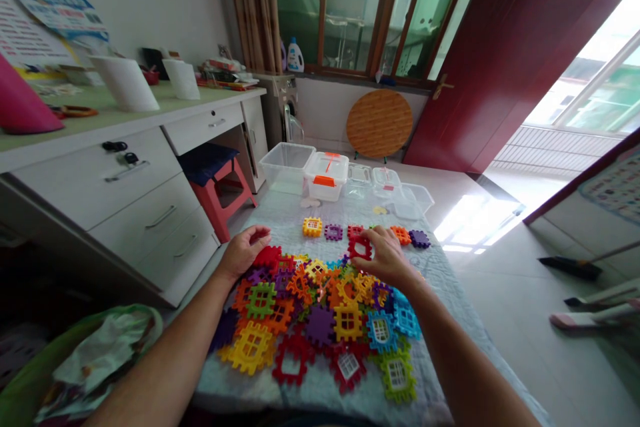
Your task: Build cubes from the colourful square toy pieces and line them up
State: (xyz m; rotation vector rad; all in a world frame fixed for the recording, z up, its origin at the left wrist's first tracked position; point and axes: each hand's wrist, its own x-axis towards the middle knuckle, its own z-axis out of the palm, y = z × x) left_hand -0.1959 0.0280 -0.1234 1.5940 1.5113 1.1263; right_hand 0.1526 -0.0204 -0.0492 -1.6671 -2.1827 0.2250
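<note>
Interlocking plastic building tiles with toothed edges lie in a heap before me, among them a purple solid tile (320, 325), a yellow window tile (251, 347) and a green one (261, 300). My right hand (384, 255) pinches a red open-centred tile (360, 247) between thumb and fingers, over the heap's far edge. At the far left of the heap is my left hand (245, 252), its fingers loosely bent and nothing visible in them. A red tile (269, 256) lies right beside it. Beyond the heap runs a row of single tiles, including a yellow one (313, 227) and a purple one (334, 232).
Clear plastic bins stand at the table's far end: a large open one (287, 167), a lidded box with orange clasps (327, 180) and smaller containers (386, 180). A desk (135, 180) and a red stool (220, 193) are on the left, a lined waste bin (145, 320) lower left.
</note>
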